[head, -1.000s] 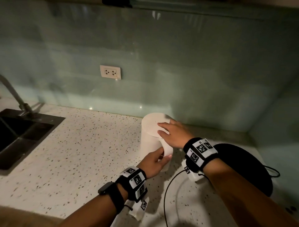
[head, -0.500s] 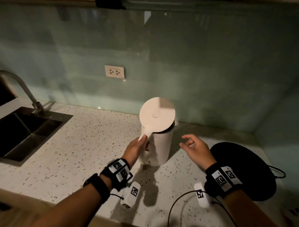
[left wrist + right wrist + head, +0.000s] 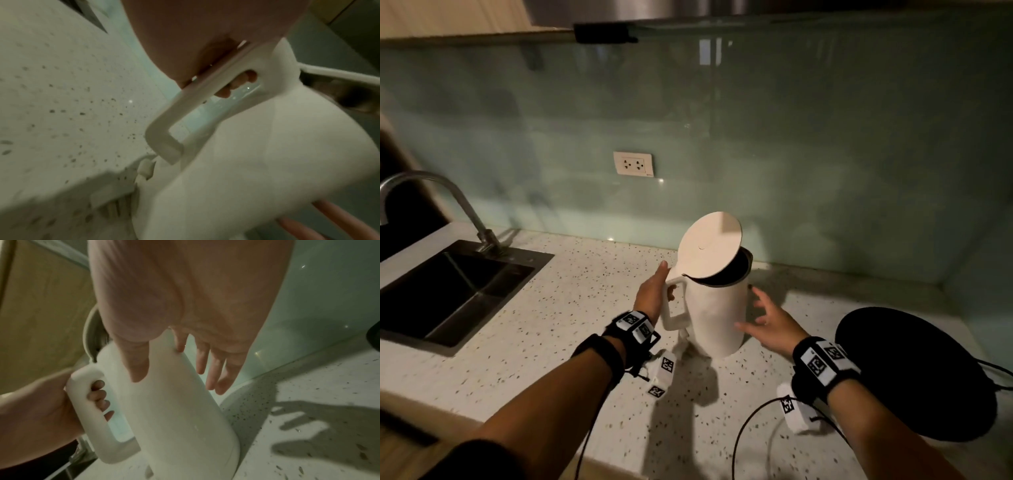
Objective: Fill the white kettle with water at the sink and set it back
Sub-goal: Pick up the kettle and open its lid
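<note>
**A:** Head view. The tall white plastic kettle (image 3: 717, 308) stands tilted on the pale speckled stone counter (image 3: 551, 308), its round lid (image 3: 710, 248) hinged up. The left hand (image 3: 652, 296) has its fingers curled round the kettle's handle (image 3: 674, 301); the right hand (image 3: 768, 323), fingers spread and straight, hovers just beside the body. What is the hazard?

**B:** The dark steel sink (image 3: 448, 294) and curved faucet (image 3: 431, 195) lie well apart, to the left. A raised lid could strike the spout on the way in, and a black cable (image 3: 750, 428) crosses the counter near the right wrist; it might snag.

**A:** Left wrist view?

**B:** Fingertips (image 3: 232, 86) show through the handle (image 3: 205, 100), wrapped high on it. Whether the kettle (image 3: 267, 162) has cleared the counter (image 3: 61, 97) cannot be told. A one-handed, high hold may let a filled kettle swing and spill.

**A:** Right wrist view?

**B:** The right hand's fingers (image 3: 213, 368) are apart and extended; whether any touches the kettle wall (image 3: 174, 410) cannot be told. The left hand (image 3: 41, 410) alone clamps the handle (image 3: 88, 410). Should the steadying hand withdraw early, the leaning kettle could tip.
</note>
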A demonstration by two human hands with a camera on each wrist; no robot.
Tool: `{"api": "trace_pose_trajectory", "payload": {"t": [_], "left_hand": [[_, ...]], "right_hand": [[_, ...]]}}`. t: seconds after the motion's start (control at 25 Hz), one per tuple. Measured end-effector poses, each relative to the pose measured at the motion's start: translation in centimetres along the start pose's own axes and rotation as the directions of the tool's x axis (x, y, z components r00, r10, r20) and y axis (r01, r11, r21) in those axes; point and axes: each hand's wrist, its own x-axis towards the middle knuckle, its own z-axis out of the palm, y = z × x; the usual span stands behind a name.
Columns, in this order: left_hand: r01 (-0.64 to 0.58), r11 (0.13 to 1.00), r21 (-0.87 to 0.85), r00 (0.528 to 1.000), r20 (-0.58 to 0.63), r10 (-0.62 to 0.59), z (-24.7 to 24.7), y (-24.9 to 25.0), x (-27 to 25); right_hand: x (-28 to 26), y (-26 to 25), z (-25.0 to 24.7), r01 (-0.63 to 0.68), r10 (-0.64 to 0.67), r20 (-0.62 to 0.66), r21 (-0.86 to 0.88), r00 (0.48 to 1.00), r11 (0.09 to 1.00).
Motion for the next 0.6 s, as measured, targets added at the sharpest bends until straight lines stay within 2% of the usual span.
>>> {"api": "trace_pose_trajectory", "payload": {"t": [0.12, 0.28, 0.44, 0.6], "left_hand": [[0.144, 0.977, -0.158, 0.989, -0.009, -0.148, 0.8, -0.6, 0.4], [0.155, 0.953, -0.259, 0.982, -0.069, -0.178, 0.7, 1.3, 0.6], [0.089, 0.909, -0.408, 0.99, -0.065, -0.126, -2.3, 4.9, 0.8], [-0.012, 0.874, -0.485, 0.998, -0.056, -0.017, -8.4, 6.6, -0.8]], "right_hand": [[1.0, 0.1, 0.9, 0.043, -0.045, 0.041, 0.057, 0.998, 0.997], [1.1, -0.3, 1.0, 0.117, -0.12, 0.033, 0.076, 0.992, 0.99], [0.2, -3.1, 0.6, 0.33, -0.326, -0.047, 0.151, 0.944, 0.932], [0.1, -6.7, 2.6, 0.449, -0.452, 0.006, 0.097, 0.892, 0.888]]}}
